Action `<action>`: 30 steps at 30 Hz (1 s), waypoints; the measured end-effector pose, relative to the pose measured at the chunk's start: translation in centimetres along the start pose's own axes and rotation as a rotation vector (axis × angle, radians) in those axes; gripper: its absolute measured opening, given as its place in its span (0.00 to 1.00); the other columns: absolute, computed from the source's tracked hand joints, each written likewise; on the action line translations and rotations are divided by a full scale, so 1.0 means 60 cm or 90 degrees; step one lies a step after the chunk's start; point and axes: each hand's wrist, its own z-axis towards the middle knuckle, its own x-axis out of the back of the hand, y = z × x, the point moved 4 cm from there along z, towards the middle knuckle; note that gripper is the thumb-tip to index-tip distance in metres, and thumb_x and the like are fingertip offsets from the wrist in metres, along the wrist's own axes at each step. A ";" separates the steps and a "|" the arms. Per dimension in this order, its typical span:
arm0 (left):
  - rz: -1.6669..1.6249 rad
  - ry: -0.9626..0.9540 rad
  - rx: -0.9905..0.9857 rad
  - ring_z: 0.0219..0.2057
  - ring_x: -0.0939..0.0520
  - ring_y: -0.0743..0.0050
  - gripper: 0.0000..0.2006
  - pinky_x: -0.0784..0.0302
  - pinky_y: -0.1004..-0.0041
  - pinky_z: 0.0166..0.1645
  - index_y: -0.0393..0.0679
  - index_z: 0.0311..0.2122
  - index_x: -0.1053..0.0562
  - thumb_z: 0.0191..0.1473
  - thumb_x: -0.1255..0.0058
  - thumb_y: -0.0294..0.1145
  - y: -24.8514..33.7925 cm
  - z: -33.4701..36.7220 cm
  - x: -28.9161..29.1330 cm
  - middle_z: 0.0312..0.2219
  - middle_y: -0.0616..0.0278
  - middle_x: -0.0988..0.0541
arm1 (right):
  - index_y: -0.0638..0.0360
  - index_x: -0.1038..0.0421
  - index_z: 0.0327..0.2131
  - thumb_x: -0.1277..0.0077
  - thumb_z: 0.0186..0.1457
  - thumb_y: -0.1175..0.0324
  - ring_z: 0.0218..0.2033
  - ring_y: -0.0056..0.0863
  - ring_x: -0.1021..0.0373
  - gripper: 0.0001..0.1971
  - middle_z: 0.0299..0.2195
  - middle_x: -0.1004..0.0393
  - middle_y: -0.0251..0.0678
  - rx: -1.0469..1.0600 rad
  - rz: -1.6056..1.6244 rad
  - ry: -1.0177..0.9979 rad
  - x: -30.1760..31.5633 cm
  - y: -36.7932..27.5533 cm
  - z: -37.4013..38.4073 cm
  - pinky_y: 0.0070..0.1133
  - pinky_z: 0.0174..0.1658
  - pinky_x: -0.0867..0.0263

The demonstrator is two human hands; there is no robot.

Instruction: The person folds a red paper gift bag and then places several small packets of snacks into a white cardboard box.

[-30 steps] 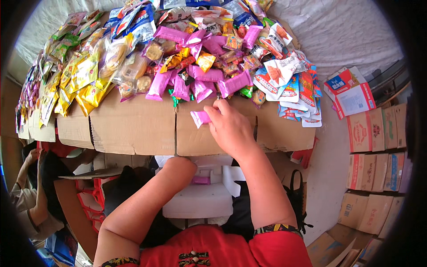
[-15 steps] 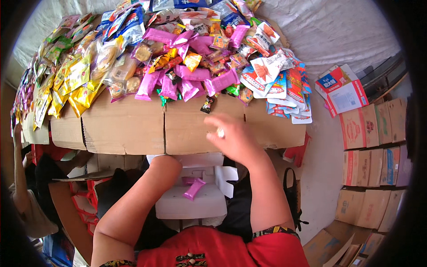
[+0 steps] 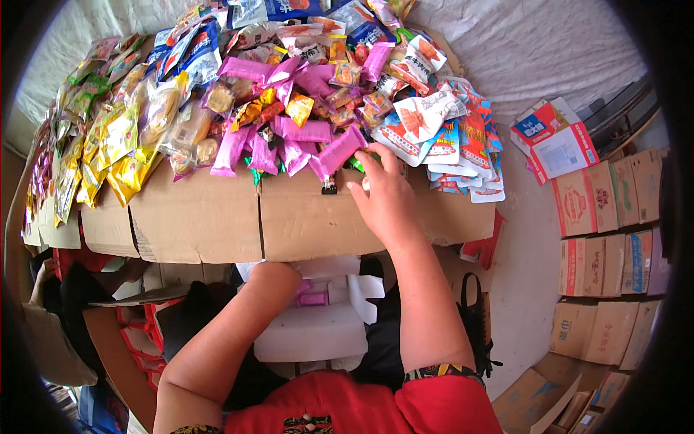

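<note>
At the near edge of a snack pile, my right hand reaches in with thumb and fingers apart. Its fingertips are at the right end of a pink-purple wrapped packet, close to small wrapped sweets; nothing shows gripped. My left forearm runs up to the cardboard edge, which hides the left hand and its fingers. Below that edge is an opened white box in front of my lap. Inside it lie pink-purple packets, partly covered by my left forearm.
Cardboard covers the table front. Yellow packets lie left, blue-and-red pouches right. Cartons are stacked along the right side. A red crate is at lower left, near another person's arm.
My right hand has moved forward from above the bare cardboard to the pile's edge. The pink-purple packet in the white box has shifted farther in. My left hand stays hidden.
</note>
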 end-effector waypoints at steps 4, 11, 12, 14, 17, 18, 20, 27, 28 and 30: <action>0.024 -0.032 0.000 0.36 0.14 0.56 0.08 0.17 0.61 0.36 0.45 0.33 0.17 0.50 0.47 0.26 0.015 0.006 0.015 0.33 0.54 0.16 | 0.52 0.32 0.54 0.38 0.50 0.67 0.46 0.46 0.26 0.26 0.61 0.39 0.42 -0.003 0.000 0.053 -0.004 -0.004 0.000 0.37 0.45 0.27; -0.214 -0.148 -0.123 0.43 0.17 0.52 0.12 0.22 0.60 0.48 0.41 0.44 0.22 0.55 0.48 0.31 0.031 0.010 0.037 0.39 0.51 0.18 | 0.48 0.29 0.52 0.49 0.54 0.72 0.42 0.42 0.23 0.20 0.63 0.40 0.44 0.127 -0.067 0.034 -0.019 -0.054 0.009 0.33 0.37 0.25; -0.322 -0.184 -0.153 0.44 0.18 0.52 0.14 0.23 0.61 0.49 0.41 0.47 0.24 0.57 0.47 0.32 0.038 0.009 0.054 0.40 0.50 0.18 | 0.49 0.29 0.51 0.51 0.55 0.72 0.42 0.42 0.23 0.18 0.62 0.40 0.44 0.172 -0.073 0.048 -0.022 -0.057 0.008 0.32 0.36 0.25; -0.454 -0.133 -0.211 0.42 0.18 0.56 0.16 0.23 0.62 0.49 0.41 0.51 0.26 0.60 0.49 0.35 0.040 0.002 0.083 0.39 0.51 0.19 | 0.50 0.27 0.48 0.50 0.55 0.71 0.41 0.42 0.23 0.16 0.60 0.37 0.45 0.146 -0.055 0.032 -0.022 -0.057 0.008 0.32 0.36 0.25; -0.804 -0.055 -0.233 0.40 0.18 0.63 0.21 0.22 0.66 0.48 0.42 0.58 0.33 0.64 0.50 0.40 0.033 0.001 0.097 0.40 0.54 0.20 | 0.51 0.26 0.46 0.49 0.55 0.70 0.40 0.40 0.23 0.14 0.55 0.31 0.42 0.135 -0.021 0.063 -0.023 -0.055 0.008 0.33 0.36 0.26; -1.021 -0.033 -0.194 0.40 0.19 0.66 0.24 0.22 0.68 0.47 0.43 0.61 0.37 0.65 0.50 0.42 0.027 0.006 0.096 0.41 0.56 0.21 | 0.52 0.25 0.45 0.49 0.55 0.69 0.39 0.40 0.22 0.13 0.52 0.28 0.40 0.161 0.025 0.056 -0.022 -0.060 0.008 0.33 0.36 0.26; -1.103 0.012 -0.165 0.38 0.21 0.73 0.25 0.23 0.69 0.46 0.42 0.65 0.44 0.66 0.53 0.34 0.012 0.012 0.103 0.46 0.57 0.24 | 0.53 0.25 0.44 0.48 0.55 0.69 0.38 0.39 0.22 0.12 0.49 0.26 0.37 0.186 0.067 0.050 -0.023 -0.067 0.004 0.33 0.36 0.26; -1.277 0.245 -0.017 0.31 0.20 0.73 0.37 0.20 0.70 0.40 0.49 0.70 0.53 0.63 0.48 0.40 -0.027 0.004 0.128 0.45 0.56 0.24 | 0.55 0.38 0.59 0.45 0.55 0.67 0.54 0.54 0.31 0.27 0.61 0.40 0.55 0.007 0.032 0.149 0.000 -0.028 0.008 0.38 0.51 0.29; -1.277 0.246 -0.017 0.31 0.20 0.73 0.37 0.20 0.70 0.40 0.49 0.70 0.53 0.63 0.48 0.40 -0.026 0.002 0.129 0.45 0.56 0.24 | 0.55 0.38 0.59 0.45 0.55 0.67 0.54 0.54 0.31 0.27 0.61 0.40 0.55 0.008 0.032 0.148 -0.003 -0.020 0.005 0.38 0.51 0.29; -1.225 0.300 -0.003 0.31 0.20 0.73 0.38 0.20 0.69 0.41 0.50 0.71 0.54 0.63 0.47 0.40 -0.026 -0.001 0.133 0.48 0.54 0.25 | 0.57 0.39 0.60 0.43 0.54 0.66 0.55 0.53 0.32 0.30 0.60 0.39 0.55 -0.012 0.011 0.093 -0.012 -0.008 0.003 0.38 0.51 0.29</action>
